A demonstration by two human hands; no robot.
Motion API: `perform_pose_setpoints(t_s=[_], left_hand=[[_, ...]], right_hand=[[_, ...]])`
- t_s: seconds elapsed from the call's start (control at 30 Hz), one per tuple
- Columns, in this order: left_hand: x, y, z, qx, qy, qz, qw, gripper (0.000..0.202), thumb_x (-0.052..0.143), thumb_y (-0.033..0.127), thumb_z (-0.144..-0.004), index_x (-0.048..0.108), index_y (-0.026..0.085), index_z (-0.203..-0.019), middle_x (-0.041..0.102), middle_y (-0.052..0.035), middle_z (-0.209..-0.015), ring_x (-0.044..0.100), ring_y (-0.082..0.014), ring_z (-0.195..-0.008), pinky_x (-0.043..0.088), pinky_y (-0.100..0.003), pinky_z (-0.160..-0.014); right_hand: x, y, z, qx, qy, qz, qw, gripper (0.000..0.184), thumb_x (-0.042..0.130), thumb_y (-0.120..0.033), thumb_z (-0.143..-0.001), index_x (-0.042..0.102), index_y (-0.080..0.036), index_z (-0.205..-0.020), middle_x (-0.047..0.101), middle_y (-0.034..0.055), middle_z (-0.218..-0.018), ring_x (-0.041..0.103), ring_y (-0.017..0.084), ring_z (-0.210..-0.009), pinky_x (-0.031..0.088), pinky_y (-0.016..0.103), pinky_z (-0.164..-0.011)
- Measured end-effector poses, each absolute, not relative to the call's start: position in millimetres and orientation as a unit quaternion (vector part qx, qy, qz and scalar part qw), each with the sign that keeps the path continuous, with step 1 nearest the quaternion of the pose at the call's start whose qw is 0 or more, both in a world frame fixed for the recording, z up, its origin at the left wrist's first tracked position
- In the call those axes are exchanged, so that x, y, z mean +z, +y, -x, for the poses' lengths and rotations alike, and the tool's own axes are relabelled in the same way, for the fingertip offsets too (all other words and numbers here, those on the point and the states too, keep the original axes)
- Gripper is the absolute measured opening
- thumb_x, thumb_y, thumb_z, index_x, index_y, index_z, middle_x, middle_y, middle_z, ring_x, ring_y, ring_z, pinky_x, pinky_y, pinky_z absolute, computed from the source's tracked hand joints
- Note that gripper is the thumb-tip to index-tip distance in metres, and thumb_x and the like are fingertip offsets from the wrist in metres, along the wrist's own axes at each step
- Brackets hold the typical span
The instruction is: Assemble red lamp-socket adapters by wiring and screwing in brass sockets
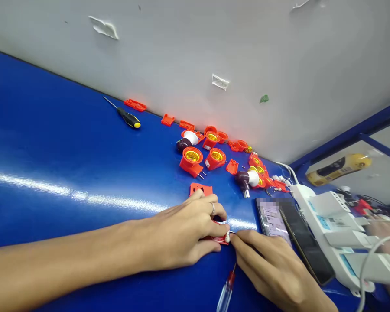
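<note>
My left hand lies on the blue table, its fingers curled over a small red plastic part and pressing it down. My right hand reaches in from the right, fingertips pinched at a small white piece on that part's edge. A screwdriver with a clear handle and red shaft lies under my right hand. Just beyond my left hand sits a flat red cover.
Several red lamp sockets with brass threads and red covers lie along the wall. A black-and-yellow screwdriver rests farther left. Two phones and a white power strip with chargers stand at the right.
</note>
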State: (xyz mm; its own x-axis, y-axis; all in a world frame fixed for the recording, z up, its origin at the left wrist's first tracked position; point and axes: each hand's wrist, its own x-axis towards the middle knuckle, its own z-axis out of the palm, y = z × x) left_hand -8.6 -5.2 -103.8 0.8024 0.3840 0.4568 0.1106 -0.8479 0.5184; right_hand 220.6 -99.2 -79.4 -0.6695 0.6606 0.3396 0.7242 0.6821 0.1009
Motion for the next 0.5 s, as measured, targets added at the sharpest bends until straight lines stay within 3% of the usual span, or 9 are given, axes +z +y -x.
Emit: perform_pose_setpoints(t_s=[0.3, 0.5], left_hand=[[-105.1, -3.3, 10.0, 0.286, 0.126, -0.917, 0.246, 0.003, 0.075, 0.02, -0.095, 0.077, 0.02, -0.094, 0.073, -0.0035, -0.11, 0.065, -0.0204, -0.099, 0.048, -0.037, -0.095], [-105.3, -3.0, 8.6, 0.279, 0.129, -0.917, 0.255, 0.004, 0.074, 0.018, -0.095, 0.078, 0.02, -0.096, 0.072, -0.0038, -0.112, 0.066, -0.02, -0.102, 0.048, -0.037, -0.098]], right_hand=[[-74.5, -97.3, -213.5, -0.127, -0.906, 0.379, 0.137, 0.027, 0.041, -0.009, -0.108, 0.066, -0.014, -0.098, 0.076, 0.0081, -0.092, 0.075, 0.017, -0.08, 0.053, 0.029, -0.058], [-72.5, -94.8, -214.9, -0.09, -0.912, 0.378, 0.129, 0.022, 0.043, -0.009, -0.106, 0.063, -0.014, -0.099, 0.068, 0.0054, -0.083, 0.065, 0.016, -0.066, 0.045, 0.031, -0.052]])
